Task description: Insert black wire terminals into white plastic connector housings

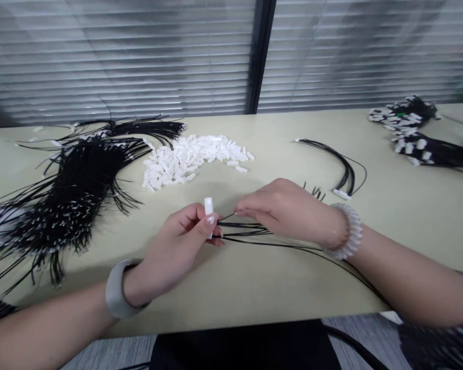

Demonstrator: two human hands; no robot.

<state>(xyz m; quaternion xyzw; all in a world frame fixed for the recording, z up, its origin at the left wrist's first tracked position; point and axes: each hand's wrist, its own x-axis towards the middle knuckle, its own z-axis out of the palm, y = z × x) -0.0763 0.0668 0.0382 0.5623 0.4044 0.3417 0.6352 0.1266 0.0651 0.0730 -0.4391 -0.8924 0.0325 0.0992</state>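
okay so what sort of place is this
Likely an indoor hand-assembly workspace: black wires and small white connectors lie heaped on a table, with slatted blinds behind.

The table is viewed at close range from the wearer's head, above its near edge, facing forward and down, with blinds included beyond the far edge.

The connector, a small white block, stood nearly upright between the left hand's thumb and fingers, its middle hidden by the thumb. Thin black wires ran rightward from it in a loose, roughly level bundle; some curved on under the right forearm toward the table's near edge. One wire slanted up to the right hand's fingertips, which pinched it.
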